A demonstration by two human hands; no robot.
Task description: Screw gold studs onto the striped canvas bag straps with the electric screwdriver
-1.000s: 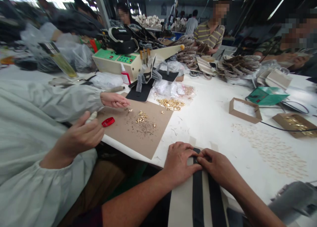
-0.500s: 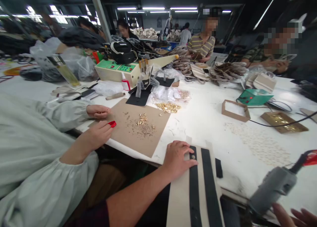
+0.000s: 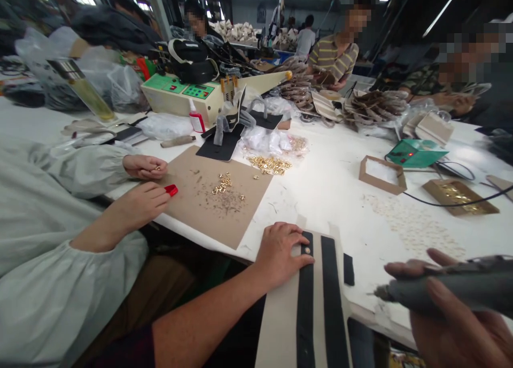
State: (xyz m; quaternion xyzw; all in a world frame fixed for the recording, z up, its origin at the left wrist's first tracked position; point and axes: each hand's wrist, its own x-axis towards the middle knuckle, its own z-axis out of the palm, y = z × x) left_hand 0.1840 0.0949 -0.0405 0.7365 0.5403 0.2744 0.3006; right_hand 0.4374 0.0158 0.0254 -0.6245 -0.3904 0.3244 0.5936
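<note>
A beige panel [image 3: 282, 325] with two black straps lies at the table's front edge, its near end hanging over. My left hand [image 3: 280, 253] presses on its upper left part, thumb and fingers apart on either side of a small round metal piece [image 3: 307, 250] on the left black strap [image 3: 305, 298]. At the lower right, my right hand [image 3: 460, 320] is wrapped round a grey power tool [image 3: 452, 286], whose tip points left towards the panel without touching it. A small black piece [image 3: 348, 270] sits by the panel's right edge.
At left, a co-worker's hands [image 3: 146, 202] hold a red tool and a small part beside brown board [image 3: 188, 170] with gold rings. Behind are gold pieces [image 3: 270, 165], a green-panelled machine [image 3: 184, 92], a green box [image 3: 417, 153] with a cable, and cardboard trays [image 3: 382, 174].
My right hand has come into view and closed round the grey tool, which has swung from upright to nearly level. The view has shifted slightly; my left hand stays on the panel.
</note>
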